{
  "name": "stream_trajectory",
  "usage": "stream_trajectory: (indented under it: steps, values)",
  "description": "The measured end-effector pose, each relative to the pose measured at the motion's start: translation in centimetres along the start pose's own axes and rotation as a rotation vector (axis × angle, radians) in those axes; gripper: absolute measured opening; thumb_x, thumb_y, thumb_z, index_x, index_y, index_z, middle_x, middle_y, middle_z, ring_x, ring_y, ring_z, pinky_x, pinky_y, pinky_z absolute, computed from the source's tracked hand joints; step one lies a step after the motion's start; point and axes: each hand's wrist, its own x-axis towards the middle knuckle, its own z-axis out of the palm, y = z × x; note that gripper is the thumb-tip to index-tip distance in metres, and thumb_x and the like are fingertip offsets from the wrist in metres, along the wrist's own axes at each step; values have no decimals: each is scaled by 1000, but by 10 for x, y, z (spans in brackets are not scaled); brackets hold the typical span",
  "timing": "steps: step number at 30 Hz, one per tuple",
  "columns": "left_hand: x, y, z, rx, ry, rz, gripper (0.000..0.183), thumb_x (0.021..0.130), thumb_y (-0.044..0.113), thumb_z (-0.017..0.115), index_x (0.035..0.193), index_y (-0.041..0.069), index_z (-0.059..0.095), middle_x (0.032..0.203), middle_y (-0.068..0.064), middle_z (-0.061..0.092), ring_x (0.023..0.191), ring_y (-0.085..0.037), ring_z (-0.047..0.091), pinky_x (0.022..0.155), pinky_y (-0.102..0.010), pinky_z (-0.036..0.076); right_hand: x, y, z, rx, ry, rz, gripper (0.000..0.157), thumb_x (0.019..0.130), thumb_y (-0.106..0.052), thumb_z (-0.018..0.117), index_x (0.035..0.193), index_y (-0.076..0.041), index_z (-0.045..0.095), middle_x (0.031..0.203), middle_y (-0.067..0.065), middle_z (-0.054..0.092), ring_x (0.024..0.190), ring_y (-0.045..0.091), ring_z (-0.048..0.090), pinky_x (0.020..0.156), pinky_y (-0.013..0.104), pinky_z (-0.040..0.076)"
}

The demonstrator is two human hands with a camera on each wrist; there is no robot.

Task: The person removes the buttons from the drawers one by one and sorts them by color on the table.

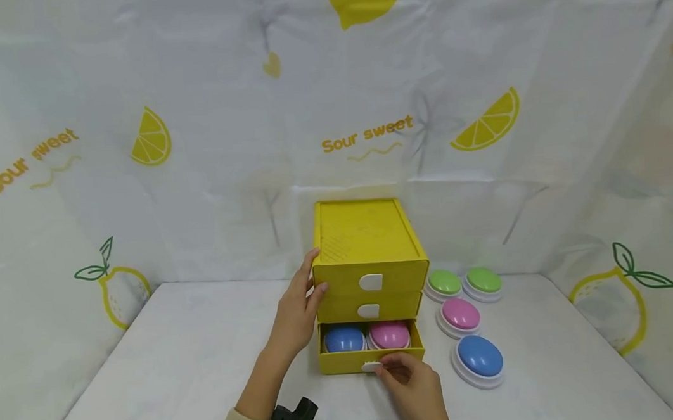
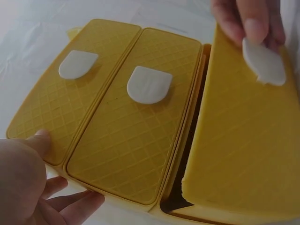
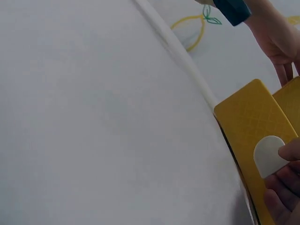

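Note:
A yellow three-drawer box (image 1: 366, 234) stands on the table with its bottom drawer (image 1: 344, 362) pulled partly out. Inside that drawer are a blue dome-topped button (image 1: 344, 339) and a pink one (image 1: 389, 335), both with white bases. My right hand (image 1: 416, 390) pinches the drawer's white handle (image 2: 265, 63) between thumb and fingers. On the box's left side rests my left hand (image 1: 297, 313), its thumb on the front of the top drawer (image 2: 79, 93) and its other fingers along the side. The middle drawer (image 2: 140, 126) is closed.
Right of the box lie two green buttons (image 1: 445, 283) at the back, a pink button (image 1: 460, 314) and a blue button (image 1: 480, 356) nearest me. A lemon-patterned white sheet (image 1: 224, 146) hangs behind and beside the white table (image 1: 196, 369).

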Motion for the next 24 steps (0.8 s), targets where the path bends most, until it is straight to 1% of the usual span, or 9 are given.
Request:
stream_trajectory:
  steps: [2,5,10,12,15,18,20,22,24]
  values:
    - [0,0,-1,-7,3,-5,60,106,41,47,158,48,19,165,-4,35,134,-38,57,105,-53,52,-8,-1,-3,4,-31,20,16,83,-18,83,94,-9,75,90,1,76,80,3,70,73,15,58]
    - [1,1,-1,-8,6,-4,60,106,40,48,159,47,19,165,-4,34,134,-39,57,105,-53,52,-19,-1,-9,-3,-86,48,20,82,-21,84,95,-8,75,92,2,77,82,7,72,73,17,60]
    - [0,1,0,-4,0,6,62,106,38,49,159,46,18,165,-6,34,132,-39,58,105,-55,52,-34,5,-20,-58,-201,130,28,85,-31,82,101,-10,75,95,0,77,85,12,72,73,24,62]
    - [0,2,0,0,-2,3,62,106,38,50,159,46,18,165,-6,34,132,-40,58,104,-55,52,-39,8,-23,-60,-241,162,33,86,-36,81,104,-10,75,95,-1,76,85,13,71,74,27,62]
    - [-1,4,0,3,-3,-6,63,106,37,50,159,48,17,165,-6,34,131,-39,59,104,-55,52,-43,11,-28,-36,-311,183,43,86,-43,79,109,-8,74,99,1,75,88,15,72,75,30,63]
    - [-1,5,1,5,-1,-10,64,106,37,51,159,48,17,165,-6,34,131,-39,59,104,-54,53,-40,9,-38,-23,-421,152,49,87,-46,77,114,-5,72,104,4,75,92,18,72,78,32,63]
    - [-1,5,1,6,0,-10,64,106,36,51,159,48,17,165,-6,34,131,-39,59,104,-53,53,-34,2,-47,-12,-479,110,49,89,-44,76,116,-4,71,106,4,75,93,18,72,79,31,63]
    - [-1,5,0,7,1,-11,64,106,38,51,159,48,17,165,-5,34,132,-39,59,104,-54,53,-27,-8,-58,0,-496,47,44,89,-39,76,116,-4,71,106,5,76,91,13,72,79,25,62]
    - [-1,4,-1,9,3,-13,63,105,40,50,159,48,18,165,-5,34,132,-40,58,104,-55,53,-19,-20,-67,8,-464,-8,38,90,-34,77,115,-5,72,105,4,76,89,8,71,79,21,61]
